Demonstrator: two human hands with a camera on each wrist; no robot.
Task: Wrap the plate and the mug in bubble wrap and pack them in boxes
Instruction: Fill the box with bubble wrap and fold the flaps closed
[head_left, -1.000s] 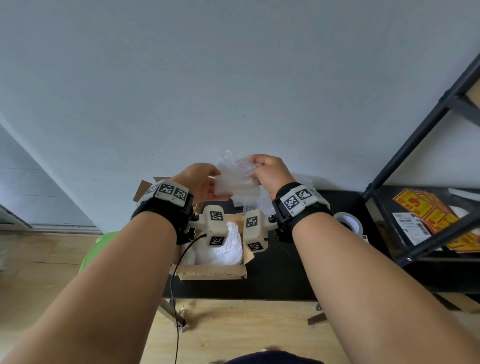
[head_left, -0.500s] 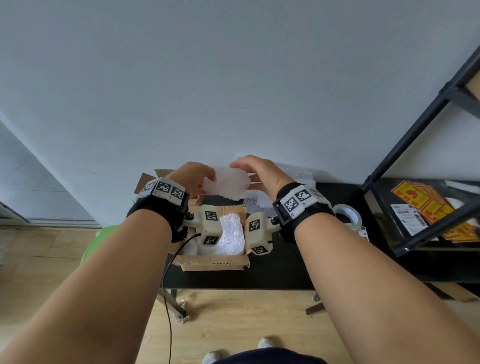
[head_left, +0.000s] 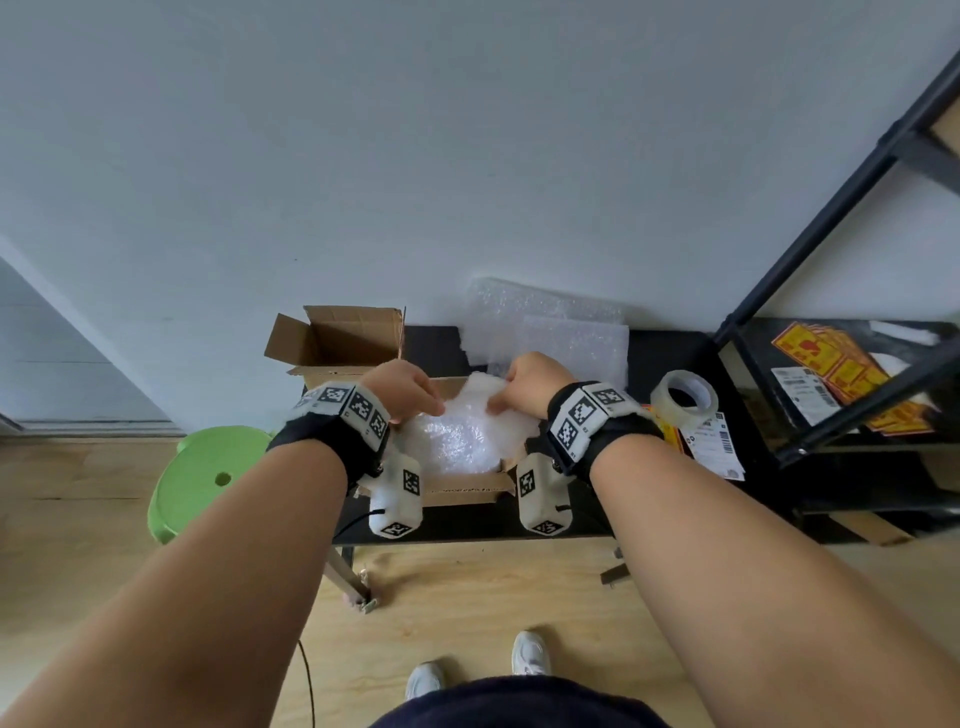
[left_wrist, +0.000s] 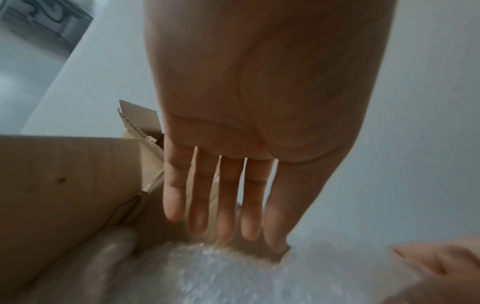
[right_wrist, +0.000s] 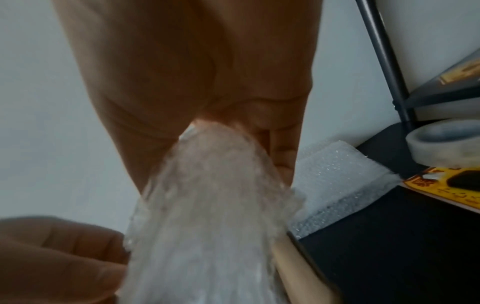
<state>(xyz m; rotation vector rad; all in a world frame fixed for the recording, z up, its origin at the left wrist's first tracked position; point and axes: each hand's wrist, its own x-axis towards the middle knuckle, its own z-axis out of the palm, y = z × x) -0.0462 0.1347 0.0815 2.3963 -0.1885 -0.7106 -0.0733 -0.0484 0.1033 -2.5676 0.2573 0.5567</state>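
Right hand (head_left: 530, 387) pinches the bubble wrap sheet (head_left: 467, 431) over the near box (head_left: 467, 488) on the bench, left hand's (head_left: 402, 387) fingers straight, so it could bunch up and leave whatever's inside, hidden here, unpadded.

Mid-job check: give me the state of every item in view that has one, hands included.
Near box: open, on the table, bubble wrap inside.
Bubble wrap piece: lying over the near box's contents, both hands on it.
Far box: flaps open, inside not visible.
Spare bubble wrap sheets: lying against the wall, untouched.
Tape roll: on the table, untouched.
Left hand: fingers straight, touching the wrap.
Right hand: pinching the wrap's edge.
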